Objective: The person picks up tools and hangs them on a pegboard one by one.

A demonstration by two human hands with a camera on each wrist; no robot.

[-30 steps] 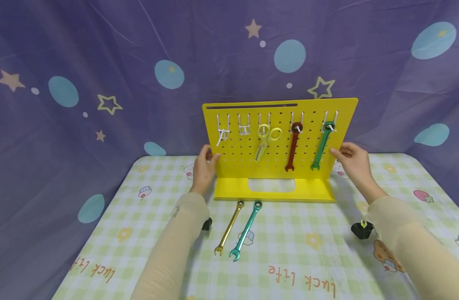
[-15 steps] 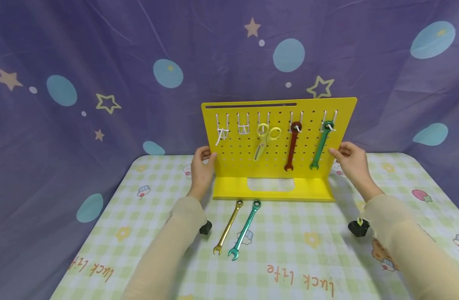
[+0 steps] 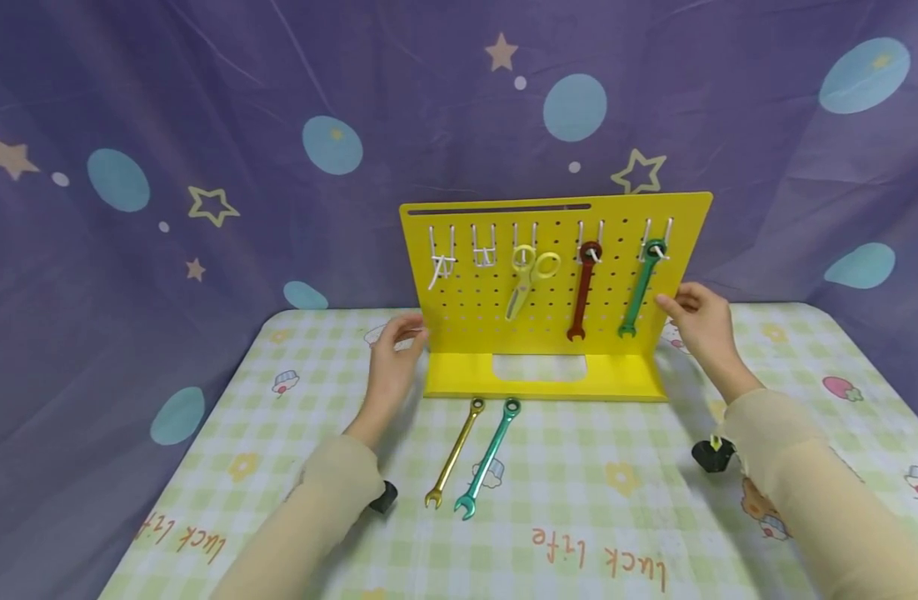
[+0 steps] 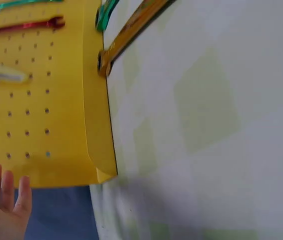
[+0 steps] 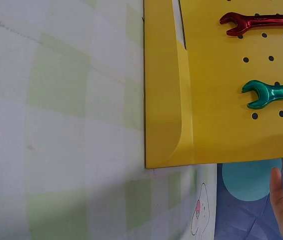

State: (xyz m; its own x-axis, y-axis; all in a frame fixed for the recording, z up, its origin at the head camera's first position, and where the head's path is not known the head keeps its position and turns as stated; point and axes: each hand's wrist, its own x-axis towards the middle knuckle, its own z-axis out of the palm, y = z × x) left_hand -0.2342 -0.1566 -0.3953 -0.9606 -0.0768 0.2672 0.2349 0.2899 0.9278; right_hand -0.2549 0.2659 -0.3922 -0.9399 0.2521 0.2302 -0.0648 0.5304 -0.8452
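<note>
A yellow pegboard (image 3: pixel 549 333) stands upright on the table, its flat base toward me. My right hand (image 3: pixel 702 325) grips its right edge, thumb in front and fingers behind. Beside the left edge is my left hand (image 3: pixel 391 362), fingers relaxed and holding nothing; in the left wrist view its fingers (image 4: pixel 23 197) are spread by the edge. On white hooks hang yellow scissors (image 3: pixel 526 283), a red wrench (image 3: pixel 583 292) and a green wrench (image 3: pixel 639 292). Two hooks (image 3: pixel 441 262) at the left carry no tool. A gold wrench (image 3: pixel 455 454) and a teal wrench (image 3: pixel 489 458) lie before the base.
A checked tablecloth (image 3: pixel 579 533) with printed cakes and lettering covers the table. Behind it hangs a purple curtain (image 3: pixel 429 100) with stars and blue ovals. A black wrist device (image 3: pixel 712 455) shows under the right sleeve, another (image 3: pixel 384 497) at the left sleeve.
My left hand has come off the pegboard's left edge and moved slightly left and toward me. The right hand keeps its grip. The tools stay as they were; the head view shifts slightly.
</note>
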